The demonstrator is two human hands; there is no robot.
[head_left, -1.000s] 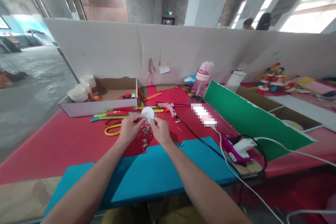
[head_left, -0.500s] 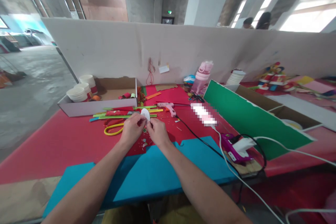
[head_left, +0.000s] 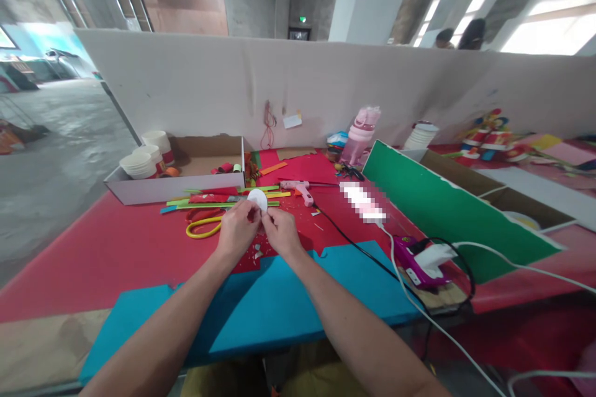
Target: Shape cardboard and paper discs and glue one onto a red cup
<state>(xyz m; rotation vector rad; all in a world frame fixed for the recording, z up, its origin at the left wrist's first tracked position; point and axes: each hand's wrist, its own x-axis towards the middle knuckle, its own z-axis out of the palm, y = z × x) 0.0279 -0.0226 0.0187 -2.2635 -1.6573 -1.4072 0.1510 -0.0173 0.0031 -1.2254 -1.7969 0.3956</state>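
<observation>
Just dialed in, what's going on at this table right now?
A person holds a small white disc between both hands, left hand and right hand, above the red table. Yellow-handled scissors lie just left of the hands, a glue gun behind them, blue foam sheet in front.

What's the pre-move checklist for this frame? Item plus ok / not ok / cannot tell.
1. Both hands on the piece: ok. Left hand and right hand pinch the white disc above the red table cover.
2. Grip point visible: cannot tell. The fingers hide the disc's lower edge.
3. Glue gun within reach: ok. The pink glue gun lies just beyond the right hand, apart from it.
4. Cord clear of forearms: ok. The black cord runs to the right of the right arm, not touching it.
5. Scissors clear: ok. The yellow-handled scissors lie left of the left hand, untouched.
6. Surface under the hands: not ok. Paper scraps litter it.
</observation>
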